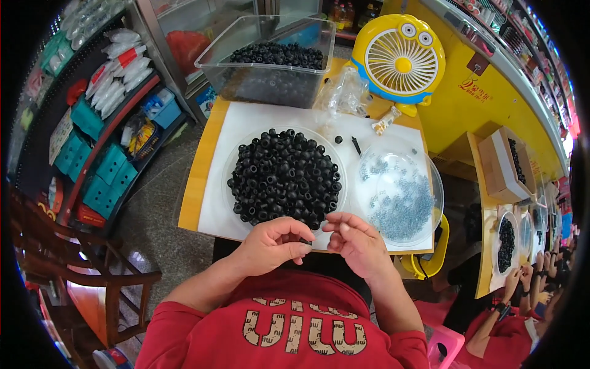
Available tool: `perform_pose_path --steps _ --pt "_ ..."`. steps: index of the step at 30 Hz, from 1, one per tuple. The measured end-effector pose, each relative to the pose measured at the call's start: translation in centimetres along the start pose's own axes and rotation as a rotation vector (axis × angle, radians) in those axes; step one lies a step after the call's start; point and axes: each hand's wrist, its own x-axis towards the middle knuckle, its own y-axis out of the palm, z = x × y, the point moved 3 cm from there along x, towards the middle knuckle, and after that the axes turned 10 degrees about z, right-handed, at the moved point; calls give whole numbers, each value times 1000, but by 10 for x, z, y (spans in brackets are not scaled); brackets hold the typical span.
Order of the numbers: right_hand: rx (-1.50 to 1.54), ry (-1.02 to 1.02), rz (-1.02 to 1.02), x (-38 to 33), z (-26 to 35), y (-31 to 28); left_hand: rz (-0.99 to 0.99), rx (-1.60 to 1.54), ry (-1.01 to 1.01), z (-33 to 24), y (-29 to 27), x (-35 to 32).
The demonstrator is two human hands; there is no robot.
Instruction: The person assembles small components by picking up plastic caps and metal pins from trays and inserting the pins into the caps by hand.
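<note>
1. The left hand (273, 245) is curled at the near edge of the counter (195, 184), pinching a small black ring (305, 240) between thumb and forefinger. The ring is mostly hidden, so a weak pinch could let it drop into the lap below.
2. The right hand (356, 243) sits just at 3 o'clock of the left, fingertips drawn together toward it. Whether it grips one of the tiny parts I cannot tell. Anything that small could slip unseen between the two hands.
3. The heap of black rings (284, 175) on the clear round plate (230, 166) lies at 12 o'clock of the hands, piled high. A knuckle brushing its near rim could roll rings off the white sheet (243, 123) and over the counter edge.
4. The second clear plate (430, 184), with small grey-blue metal bits (399, 200), juts past the counter's right side at 2 o'clock of the right hand. A nudge from that wrist might tip it.
5. The yellow fan (399, 56) stands at 12 o'clock beyond that plate. If running, its draught could stir the crumpled plastic bag (344, 92) beside it.
</note>
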Motion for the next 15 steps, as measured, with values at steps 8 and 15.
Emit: perform_pose_path --steps 8,15 --pt "23 -101 76 -2 -1 5 -34 -90 -41 7 0 5" --pt "-99 -123 18 -7 3 4 -3 -155 -105 10 2 13"
